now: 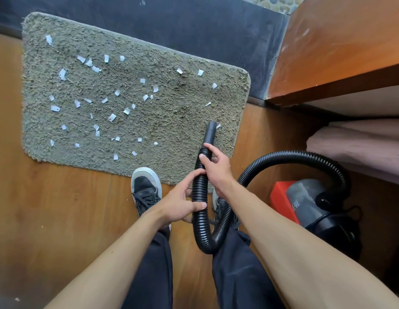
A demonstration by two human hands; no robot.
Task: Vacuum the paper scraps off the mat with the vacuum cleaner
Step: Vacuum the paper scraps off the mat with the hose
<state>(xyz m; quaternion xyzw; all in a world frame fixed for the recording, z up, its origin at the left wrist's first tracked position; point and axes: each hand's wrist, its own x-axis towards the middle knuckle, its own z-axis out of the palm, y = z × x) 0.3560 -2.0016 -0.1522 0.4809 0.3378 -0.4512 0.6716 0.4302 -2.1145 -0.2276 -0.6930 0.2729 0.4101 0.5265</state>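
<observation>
On the mat (171, 121), paper scraps (55, 108), mostly leftward; over its near right corner, tip of the hose (200, 186); right of it, the vacuum cleaner (305, 199).

The hose (199, 192) hides most of the right shoe (217, 202), and print on the vacuum cleaner (305, 195) is unreadable.

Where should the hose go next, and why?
Probably nudge the nozzle slightly right onto the paper scrap beside it. The left hand and right hand both grip the hose, and that scrap is the closest one on the mat; the others lie farther left.
</observation>
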